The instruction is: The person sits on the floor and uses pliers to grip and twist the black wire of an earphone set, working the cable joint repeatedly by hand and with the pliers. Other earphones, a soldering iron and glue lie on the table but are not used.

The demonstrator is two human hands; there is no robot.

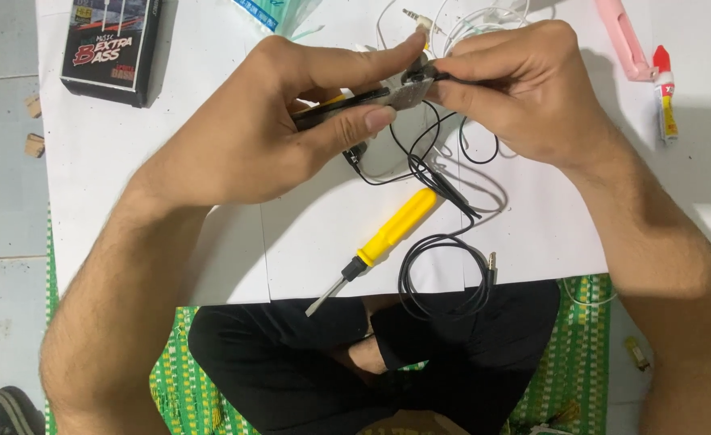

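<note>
A: What is largest here?

B: The white bench (532, 225), low over the person's crossed legs on a green mat (581, 354), likely so everything sits within arm's reach.

A: And the hands?

B: The left hand (267, 129) has its grip closed around a dark tool with a yellow stripe (331, 109), thumb and forefinger pinching forward. The right hand (516, 89) has its grip closed on a small black earphone piece (420, 76), held just above the bench against the tool tip, seemingly to steady both.

A: What trails from it?

B: A black cable (444, 242), looping down to a plug at the front edge of the bench.

A: Anything else?

B: 1 black box (109, 48) at the far left corner, a yellow-handled screwdriver (387, 238) lying slantwise near the cable, a pink tool (625, 40) and a small glue tube (665, 97) to the right, all set apart from the working spot.
</note>
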